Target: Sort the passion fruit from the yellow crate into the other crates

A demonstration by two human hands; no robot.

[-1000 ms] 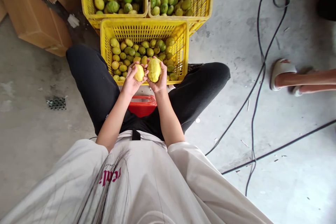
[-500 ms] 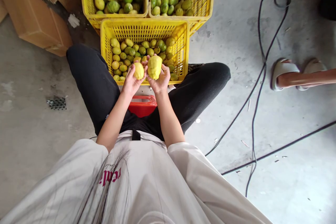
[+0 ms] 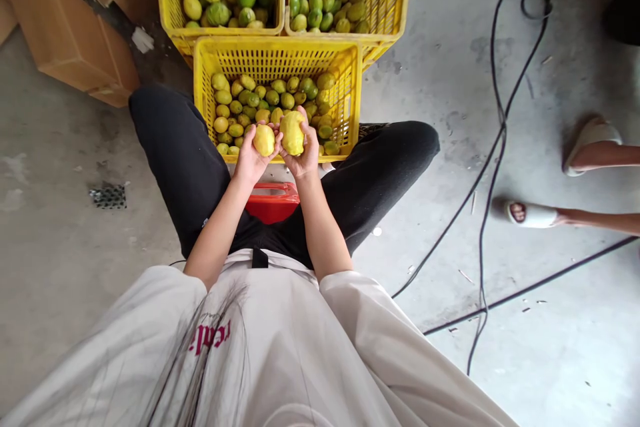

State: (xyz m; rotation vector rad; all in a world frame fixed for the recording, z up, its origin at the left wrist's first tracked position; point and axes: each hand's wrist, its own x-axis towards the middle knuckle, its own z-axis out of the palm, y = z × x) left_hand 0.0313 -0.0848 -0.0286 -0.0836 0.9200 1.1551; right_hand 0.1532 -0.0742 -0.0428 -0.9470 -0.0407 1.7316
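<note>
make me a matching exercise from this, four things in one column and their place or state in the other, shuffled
Column one
1. left hand
2. right hand
3. nearest yellow crate
4. black cable

Column two
A. holding the larger lemon
B. lying on the concrete floor
C. holding the smaller lemon
D. between the knees

Right pairs: 1-C, 2-A, 3-D, 4-B

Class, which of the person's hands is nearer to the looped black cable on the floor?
Right. The right hand, holding the larger lemon, is left of the looped black cable; the left hand, holding the smaller lemon, is even farther left.
</note>
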